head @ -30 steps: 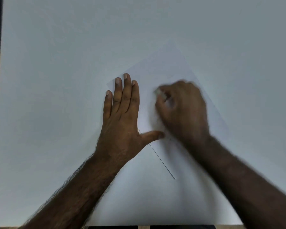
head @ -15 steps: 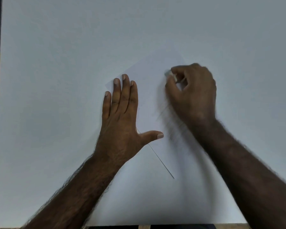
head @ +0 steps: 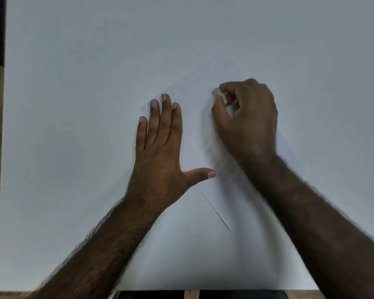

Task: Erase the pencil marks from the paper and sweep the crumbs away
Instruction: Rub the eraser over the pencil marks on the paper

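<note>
i see my left hand (head: 160, 145) spread flat, pressing the near-left part of the paper (head: 194, 126), which lies skewed on the white desk (head: 73, 104). right of it, grey pencil marks (head: 222, 165) smear the sheet. my right hand (head: 246, 117) pinches a white eraser (head: 219, 95) against the paper. i can read no writing.

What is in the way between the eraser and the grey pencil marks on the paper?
Nothing visible. The right hand pinches the eraser on the paper; the pencil marks lie beside that hand's wrist.
</note>
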The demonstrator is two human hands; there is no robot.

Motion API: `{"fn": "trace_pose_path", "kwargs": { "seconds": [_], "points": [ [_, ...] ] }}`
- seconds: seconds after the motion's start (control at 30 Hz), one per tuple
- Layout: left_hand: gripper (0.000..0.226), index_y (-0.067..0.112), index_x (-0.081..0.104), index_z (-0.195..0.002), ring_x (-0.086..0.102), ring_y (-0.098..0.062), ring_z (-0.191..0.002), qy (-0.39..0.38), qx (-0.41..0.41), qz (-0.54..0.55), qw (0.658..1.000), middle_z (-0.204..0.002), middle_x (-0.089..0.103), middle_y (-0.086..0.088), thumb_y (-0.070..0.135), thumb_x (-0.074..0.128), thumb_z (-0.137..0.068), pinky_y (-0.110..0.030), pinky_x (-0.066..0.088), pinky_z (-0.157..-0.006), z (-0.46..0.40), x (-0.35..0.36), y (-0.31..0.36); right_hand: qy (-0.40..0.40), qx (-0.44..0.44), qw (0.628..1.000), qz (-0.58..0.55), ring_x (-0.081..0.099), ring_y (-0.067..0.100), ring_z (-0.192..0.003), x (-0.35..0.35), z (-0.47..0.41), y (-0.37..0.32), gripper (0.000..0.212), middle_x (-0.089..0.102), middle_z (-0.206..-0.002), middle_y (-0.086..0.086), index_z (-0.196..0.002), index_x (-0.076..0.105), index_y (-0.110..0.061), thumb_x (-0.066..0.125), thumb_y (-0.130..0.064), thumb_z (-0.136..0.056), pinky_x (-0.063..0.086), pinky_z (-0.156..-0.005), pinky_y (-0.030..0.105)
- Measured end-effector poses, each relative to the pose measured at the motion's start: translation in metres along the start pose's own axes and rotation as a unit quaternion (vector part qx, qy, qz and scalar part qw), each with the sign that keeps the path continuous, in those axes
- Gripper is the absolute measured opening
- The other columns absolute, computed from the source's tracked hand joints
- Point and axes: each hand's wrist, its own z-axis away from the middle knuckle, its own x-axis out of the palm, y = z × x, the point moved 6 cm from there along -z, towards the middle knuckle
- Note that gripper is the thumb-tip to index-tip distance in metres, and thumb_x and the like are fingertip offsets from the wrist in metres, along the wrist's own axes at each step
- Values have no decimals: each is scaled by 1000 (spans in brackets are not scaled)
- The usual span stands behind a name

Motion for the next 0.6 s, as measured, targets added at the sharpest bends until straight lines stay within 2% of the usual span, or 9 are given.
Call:
{"fn": "trace_pose_path", "kwargs": {
  "seconds": [0.07, 0.17, 0.2, 0.27, 0.33, 0.43, 0.5, 0.53, 0.6],
  "points": [
    [132, 7, 1, -169, -14, -26, -165, 8, -8, 0, 1000, -178, -11, -11, 92, 49, -80, -49, -4, -134, -1, 0, 0, -33, -15, 999, -20, 63, 25, -86, 3, 27, -14, 11, 71, -92, 1, -103, 78, -16, 70, -22, -97, 46, -87, 40],
    [94, 5, 8, -169, -7, -27, -166, 54, -2, -2, 999, -178, -3, -13, 61, 34, -98, -53, 5, -133, 1, -3, 3, -121, -74, 989, -39, 65, 26, -91, 9, 75, -38, 13, 74, -98, 5, -108, 78, -15, 72, -23, -99, 50, -86, 44],
    [91, 5, 9, -169, -6, -28, -166, 61, 1, -5, 998, -178, -2, -13, 58, 32, -99, -54, 6, -133, 2, -3, 3, -139, -97, 985, -38, 66, 26, -91, 9, 78, -40, 14, 74, -99, 5, -109, 79, -15, 71, -24, -100, 50, -86, 44],
    [110, 5, 6, -169, -9, -27, -166, 40, 1, -1, 999, -178, -6, -12, 77, 40, -92, -51, 2, -134, 1, -1, 2, -136, -102, 985, -23, 65, 29, -87, 11, 56, -31, 12, 72, -92, 2, -102, 78, -20, 68, -26, -100, 46, -84, 43],
    [134, 8, 0, -170, -15, -26, -165, 11, -1, 9, 1000, -178, -12, -10, 94, 46, -79, -48, -6, -134, 1, 1, 0, -81, -67, 994, 12, 63, 30, -82, 9, 17, -16, 13, 66, -83, -5, -92, 75, -24, 64, -28, -97, 41, -81, 39],
    [139, 9, -4, -169, -19, -25, -164, 6, 3, 7, 1000, -178, -16, -10, 98, 45, -75, -45, -11, -133, 0, 0, 0, -17, -13, 1000, 13, 62, 22, -84, 2, -10, 1, 17, 69, -88, -6, -99, 78, -20, 64, -28, -97, 42, -84, 34],
    [137, 8, -1, -169, -16, -26, -165, 8, -5, 2, 1000, -178, -14, -11, 95, 51, -77, -46, -8, -133, -1, 0, -1, -27, -19, 999, -9, 62, 25, -84, 1, 13, -12, 13, 70, -89, 0, -101, 77, -17, 68, -25, -97, 45, -86, 39],
    [130, 7, 2, -169, -13, -27, -165, 17, -4, 0, 1000, -178, -12, -11, 89, 52, -82, -47, -5, -134, -1, 0, -1, -51, -30, 998, -21, 62, 27, -84, 3, 31, -21, 10, 70, -89, 2, -100, 77, -17, 70, -23, -97, 47, -85, 42],
    [96, 5, 7, -169, -7, -28, -166, 56, 6, -8, 998, -178, -6, -13, 59, 47, -101, -50, 1, -134, 1, -1, 2, -113, -61, 991, -40, 63, 26, -87, 7, 70, -38, 10, 72, -93, 4, -103, 77, -16, 72, -23, -98, 48, -84, 44]
  ]
}}
